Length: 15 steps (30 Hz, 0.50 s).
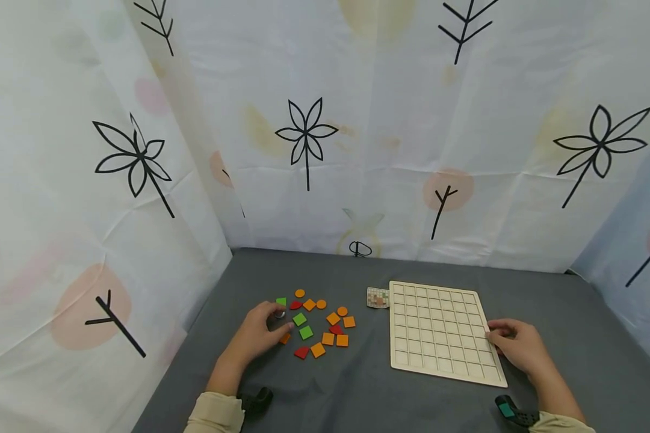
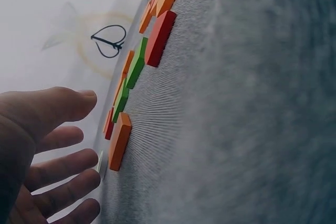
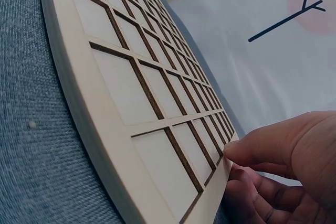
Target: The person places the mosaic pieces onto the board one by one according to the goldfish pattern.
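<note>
My empty left hand [image 1: 256,332], fingers parted, half-hides an orange flat tile [image 1: 285,339].
My right hand [image 1: 522,347] pinches the pale wooden gridded board [image 1: 439,332].

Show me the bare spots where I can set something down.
Free grey tabletop lies on the near side of the wooden board, between the wristbands, and in a strip between the board and the curtain. Crowded: left of the board, where coloured pieces cluster beside the left hand.

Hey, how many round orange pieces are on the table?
3: the back round piece, a middle round piece to its right, and the rightmost round piece. The left hand may hide more.
</note>
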Each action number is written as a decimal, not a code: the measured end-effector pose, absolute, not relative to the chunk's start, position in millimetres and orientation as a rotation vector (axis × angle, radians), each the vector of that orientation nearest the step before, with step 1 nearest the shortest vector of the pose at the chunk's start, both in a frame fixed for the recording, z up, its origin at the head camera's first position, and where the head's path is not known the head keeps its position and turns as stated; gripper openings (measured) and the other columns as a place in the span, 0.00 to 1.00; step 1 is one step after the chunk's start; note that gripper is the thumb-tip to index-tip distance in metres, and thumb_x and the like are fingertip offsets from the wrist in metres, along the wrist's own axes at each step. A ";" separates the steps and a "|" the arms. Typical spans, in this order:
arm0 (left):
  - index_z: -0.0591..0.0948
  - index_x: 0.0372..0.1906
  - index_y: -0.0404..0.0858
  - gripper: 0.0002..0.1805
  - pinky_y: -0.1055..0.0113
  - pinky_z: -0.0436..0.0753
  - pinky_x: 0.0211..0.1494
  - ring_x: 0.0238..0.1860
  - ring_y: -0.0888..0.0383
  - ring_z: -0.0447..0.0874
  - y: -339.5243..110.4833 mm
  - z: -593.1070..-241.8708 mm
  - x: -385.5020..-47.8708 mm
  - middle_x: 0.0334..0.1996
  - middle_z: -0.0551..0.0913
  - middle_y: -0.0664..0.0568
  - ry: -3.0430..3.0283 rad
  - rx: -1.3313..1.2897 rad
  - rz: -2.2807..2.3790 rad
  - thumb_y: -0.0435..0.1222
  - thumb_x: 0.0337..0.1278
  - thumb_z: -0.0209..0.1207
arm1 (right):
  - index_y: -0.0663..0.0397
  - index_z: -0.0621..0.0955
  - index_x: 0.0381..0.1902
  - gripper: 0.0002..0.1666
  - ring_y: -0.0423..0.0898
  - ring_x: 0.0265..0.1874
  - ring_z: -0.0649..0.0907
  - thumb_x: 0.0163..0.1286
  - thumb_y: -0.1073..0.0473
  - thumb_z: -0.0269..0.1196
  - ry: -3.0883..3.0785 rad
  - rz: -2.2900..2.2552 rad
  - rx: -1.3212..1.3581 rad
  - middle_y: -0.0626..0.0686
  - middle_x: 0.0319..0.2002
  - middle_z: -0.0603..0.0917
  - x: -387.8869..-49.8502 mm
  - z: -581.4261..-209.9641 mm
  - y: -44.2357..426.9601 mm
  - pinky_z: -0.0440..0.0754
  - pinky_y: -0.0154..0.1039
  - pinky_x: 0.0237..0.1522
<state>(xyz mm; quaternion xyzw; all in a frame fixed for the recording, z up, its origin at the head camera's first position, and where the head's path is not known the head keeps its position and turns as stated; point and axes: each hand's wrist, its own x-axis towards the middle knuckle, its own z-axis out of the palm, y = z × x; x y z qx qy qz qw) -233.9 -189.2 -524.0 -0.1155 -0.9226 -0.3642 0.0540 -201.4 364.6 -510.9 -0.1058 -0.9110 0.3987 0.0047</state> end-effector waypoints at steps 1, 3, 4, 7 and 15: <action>0.87 0.56 0.39 0.20 0.50 0.84 0.57 0.49 0.54 0.83 -189.0 -524.7 -233.5 0.48 0.86 0.49 -2.803 -0.350 -1.104 0.43 0.63 0.75 | 0.79 0.77 0.63 0.26 0.44 0.33 0.83 0.74 0.64 0.64 -2.852 1.241 -0.338 0.62 0.40 0.85 -201.4 -510.5 364.1 0.84 0.35 0.29; 0.87 0.55 0.40 0.20 0.51 0.84 0.56 0.49 0.55 0.84 -188.9 -526.3 -233.0 0.47 0.86 0.50 -2.805 -0.349 -1.102 0.42 0.62 0.75 | 0.79 0.77 0.63 0.27 0.44 0.33 0.83 0.73 0.64 0.63 -2.850 1.238 -0.342 0.62 0.40 0.85 -201.5 -510.5 363.9 0.84 0.35 0.29; 0.87 0.55 0.40 0.19 0.51 0.85 0.55 0.49 0.55 0.84 -189.1 -526.9 -232.8 0.47 0.86 0.50 -2.804 -0.349 -1.103 0.42 0.62 0.75 | 0.80 0.77 0.63 0.27 0.44 0.33 0.83 0.73 0.64 0.63 -2.850 1.240 -0.349 0.62 0.40 0.85 -201.9 -510.5 363.6 0.84 0.35 0.29; 0.87 0.55 0.41 0.19 0.51 0.85 0.55 0.48 0.56 0.84 -189.7 -527.9 -232.1 0.47 0.86 0.50 -2.803 -0.348 -1.116 0.42 0.63 0.75 | 0.80 0.77 0.63 0.26 0.45 0.33 0.83 0.73 0.64 0.63 -2.850 1.241 -0.358 0.62 0.39 0.85 -202.6 -511.3 363.5 0.84 0.35 0.29; 0.88 0.55 0.41 0.18 0.52 0.85 0.56 0.49 0.55 0.85 -186.2 -525.5 -233.5 0.47 0.86 0.52 -2.790 -0.365 -1.142 0.43 0.64 0.74 | 0.80 0.77 0.62 0.26 0.43 0.32 0.82 0.74 0.64 0.65 -2.852 1.259 -0.351 0.61 0.39 0.85 -203.0 -511.7 363.9 0.83 0.35 0.29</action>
